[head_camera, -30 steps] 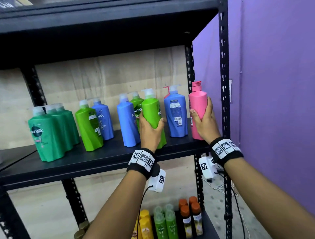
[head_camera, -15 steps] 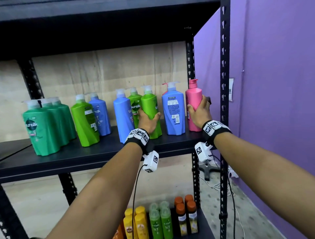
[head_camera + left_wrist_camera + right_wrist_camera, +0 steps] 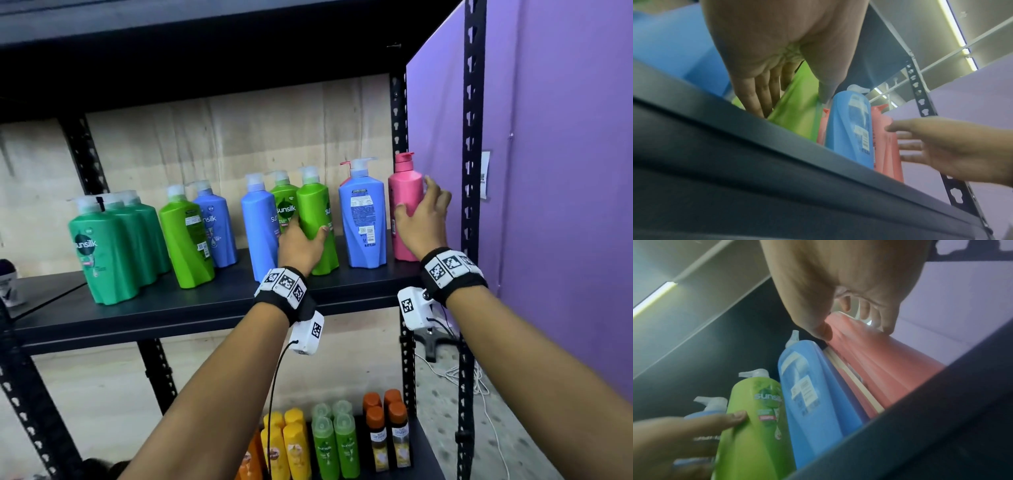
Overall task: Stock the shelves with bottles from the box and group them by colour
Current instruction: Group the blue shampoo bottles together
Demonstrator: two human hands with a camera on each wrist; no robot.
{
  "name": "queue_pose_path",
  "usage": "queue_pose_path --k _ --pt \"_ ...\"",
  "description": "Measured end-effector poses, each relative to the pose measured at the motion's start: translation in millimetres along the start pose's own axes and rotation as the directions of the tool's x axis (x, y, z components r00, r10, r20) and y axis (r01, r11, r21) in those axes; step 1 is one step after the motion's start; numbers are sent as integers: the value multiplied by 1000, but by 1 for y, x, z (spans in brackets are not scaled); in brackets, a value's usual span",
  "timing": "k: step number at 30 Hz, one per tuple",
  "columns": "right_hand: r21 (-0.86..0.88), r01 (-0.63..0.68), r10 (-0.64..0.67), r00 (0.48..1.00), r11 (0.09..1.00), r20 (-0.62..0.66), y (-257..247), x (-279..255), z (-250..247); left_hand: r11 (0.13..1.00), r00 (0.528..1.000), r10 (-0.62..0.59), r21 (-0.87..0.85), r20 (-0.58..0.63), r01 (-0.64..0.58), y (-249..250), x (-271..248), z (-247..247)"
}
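Two hands work the shelf (image 3: 191, 308) in your head view: your left hand (image 3: 301, 245) wraps the lime bottle (image 3: 317, 219), your right hand (image 3: 423, 219) loosely cups the pink bottle (image 3: 404, 205) at 3 o'clock of the blue one (image 3: 363, 219). Left wrist view: fingers (image 3: 756, 95) and thumb clasp lime. Right wrist view: thumb touches pink, fingers spread.

A purple wall (image 3: 565, 171) is running along the right side, with a small white paper notice (image 3: 485, 174) hanging on it. White cables (image 3: 479, 380) are lying loosely coiled on the speckled floor (image 3: 507, 442) below. A pale wooden panel (image 3: 212, 137) is standing behind.
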State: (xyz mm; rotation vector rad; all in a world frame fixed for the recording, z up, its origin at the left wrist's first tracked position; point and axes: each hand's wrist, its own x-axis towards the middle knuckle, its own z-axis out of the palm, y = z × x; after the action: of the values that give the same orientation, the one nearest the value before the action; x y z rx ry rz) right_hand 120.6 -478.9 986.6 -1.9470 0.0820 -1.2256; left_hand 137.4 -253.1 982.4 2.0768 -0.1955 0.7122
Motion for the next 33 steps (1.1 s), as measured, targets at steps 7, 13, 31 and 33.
queue_pose_path --k 7,13,31,33 --pt "-93 279 -276 960 956 43 -25 -6 6 975 967 82 222 -240 -27 -7 -15 -46" --pt "-91 273 -263 958 958 114 -46 -1 21 938 928 178 342 -328 -59 -20 -11 -67" --pt "-127 227 -219 973 966 73 -46 -9 35 990 978 78 132 -192 -53 -32 -20 -66" --pt "-72 207 -204 978 976 53 -45 -12 37 990 978 48 139 -202 -20 -30 -21 -66"
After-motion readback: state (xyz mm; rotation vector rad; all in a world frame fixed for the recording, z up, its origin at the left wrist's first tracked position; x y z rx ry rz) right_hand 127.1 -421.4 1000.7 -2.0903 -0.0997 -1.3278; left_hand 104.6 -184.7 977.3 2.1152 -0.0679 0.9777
